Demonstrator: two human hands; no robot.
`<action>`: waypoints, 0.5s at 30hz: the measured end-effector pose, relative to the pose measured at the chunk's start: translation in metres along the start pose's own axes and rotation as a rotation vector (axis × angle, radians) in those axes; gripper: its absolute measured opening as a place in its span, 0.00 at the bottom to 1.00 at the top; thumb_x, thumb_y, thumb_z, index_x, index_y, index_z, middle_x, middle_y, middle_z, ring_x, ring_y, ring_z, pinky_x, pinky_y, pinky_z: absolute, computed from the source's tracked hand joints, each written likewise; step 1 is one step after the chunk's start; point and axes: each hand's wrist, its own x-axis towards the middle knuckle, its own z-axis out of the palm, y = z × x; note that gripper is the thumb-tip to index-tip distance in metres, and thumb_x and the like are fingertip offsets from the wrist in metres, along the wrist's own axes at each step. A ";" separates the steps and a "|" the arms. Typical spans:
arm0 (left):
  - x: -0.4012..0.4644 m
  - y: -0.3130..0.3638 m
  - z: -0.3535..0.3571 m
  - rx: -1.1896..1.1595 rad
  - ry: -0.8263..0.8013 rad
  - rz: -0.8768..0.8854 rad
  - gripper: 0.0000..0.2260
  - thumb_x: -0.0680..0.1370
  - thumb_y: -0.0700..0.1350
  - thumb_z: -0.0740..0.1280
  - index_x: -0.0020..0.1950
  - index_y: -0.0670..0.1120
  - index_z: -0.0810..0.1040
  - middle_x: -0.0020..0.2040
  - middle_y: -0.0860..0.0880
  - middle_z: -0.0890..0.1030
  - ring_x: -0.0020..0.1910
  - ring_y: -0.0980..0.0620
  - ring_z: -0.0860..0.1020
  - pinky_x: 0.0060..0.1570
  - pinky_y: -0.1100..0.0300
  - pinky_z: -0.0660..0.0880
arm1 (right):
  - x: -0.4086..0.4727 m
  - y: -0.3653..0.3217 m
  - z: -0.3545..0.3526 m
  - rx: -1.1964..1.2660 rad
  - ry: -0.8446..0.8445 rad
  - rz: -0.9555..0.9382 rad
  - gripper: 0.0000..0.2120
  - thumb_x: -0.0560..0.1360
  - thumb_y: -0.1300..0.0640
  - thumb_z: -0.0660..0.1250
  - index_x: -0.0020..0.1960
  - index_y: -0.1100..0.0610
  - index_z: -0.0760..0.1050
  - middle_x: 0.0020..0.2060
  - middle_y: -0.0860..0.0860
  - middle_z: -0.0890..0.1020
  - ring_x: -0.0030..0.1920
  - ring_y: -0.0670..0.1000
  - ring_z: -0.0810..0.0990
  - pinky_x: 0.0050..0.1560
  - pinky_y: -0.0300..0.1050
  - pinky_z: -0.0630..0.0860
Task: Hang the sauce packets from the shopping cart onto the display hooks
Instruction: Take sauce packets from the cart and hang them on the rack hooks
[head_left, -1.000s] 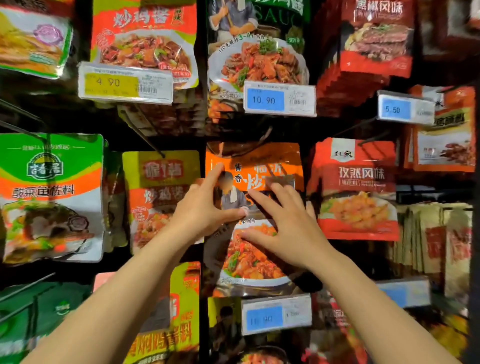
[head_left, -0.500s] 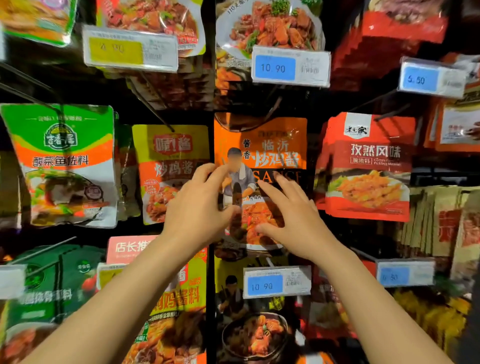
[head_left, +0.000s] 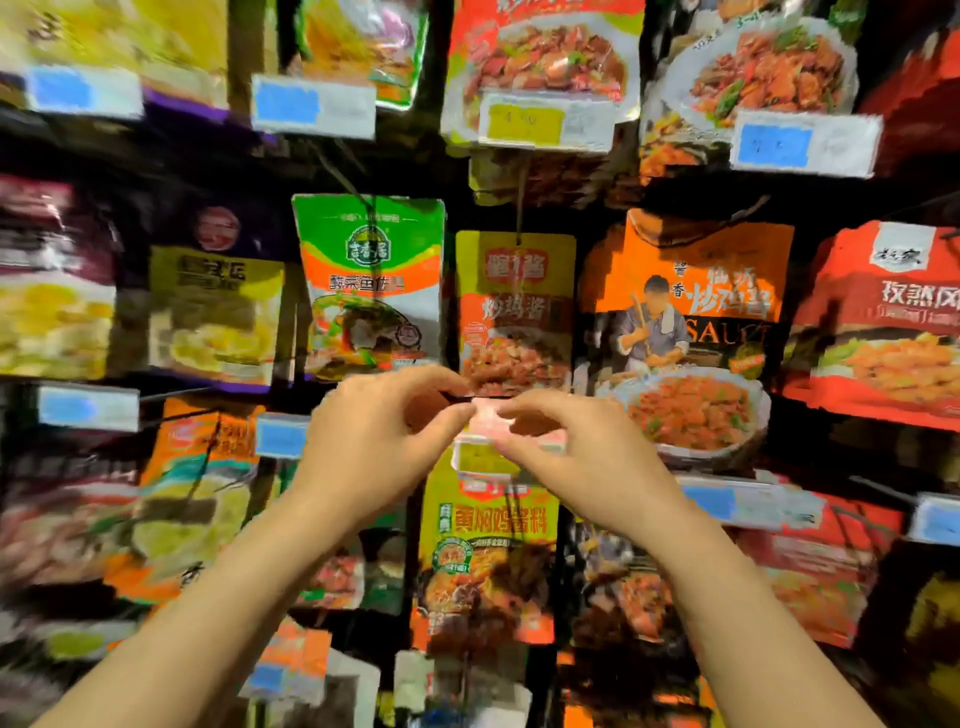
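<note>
Both hands have left the orange packet (head_left: 685, 332), which hangs on its hook. Left hand (head_left: 374, 447) and right hand (head_left: 576, 457) now pinch the pink top edge (head_left: 488, 415) of a yellow packet (head_left: 488, 540) below; fingers curled. Adjustment only.

Green-orange packet (head_left: 370, 280); yellow-orange packet (head_left: 515, 306); blue price tags (head_left: 802, 145).

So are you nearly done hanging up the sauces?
Many packets already hang, like the orange sauce packet. Right now the left hand and right hand hold their fingers curled by a yellow packet's top. The cart isn't visible, so what's left is unknown.
</note>
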 end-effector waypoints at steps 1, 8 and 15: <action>-0.010 -0.014 -0.020 0.033 -0.006 -0.021 0.15 0.69 0.62 0.61 0.45 0.56 0.81 0.34 0.58 0.82 0.35 0.59 0.80 0.38 0.54 0.78 | 0.003 -0.020 0.015 0.014 -0.018 -0.018 0.13 0.73 0.45 0.67 0.55 0.48 0.79 0.48 0.44 0.83 0.49 0.43 0.80 0.53 0.46 0.75; -0.098 -0.116 -0.177 0.197 -0.014 -0.186 0.16 0.70 0.62 0.60 0.45 0.55 0.81 0.38 0.58 0.83 0.37 0.60 0.81 0.40 0.57 0.77 | 0.017 -0.177 0.136 0.199 -0.184 -0.158 0.11 0.71 0.46 0.69 0.52 0.49 0.80 0.46 0.45 0.84 0.48 0.43 0.80 0.51 0.42 0.75; -0.223 -0.187 -0.287 0.228 0.097 -0.533 0.08 0.71 0.56 0.65 0.46 0.57 0.80 0.39 0.62 0.82 0.38 0.64 0.79 0.42 0.58 0.77 | 0.006 -0.295 0.245 0.341 -0.462 -0.300 0.09 0.73 0.48 0.69 0.51 0.49 0.80 0.42 0.37 0.80 0.44 0.35 0.78 0.45 0.29 0.71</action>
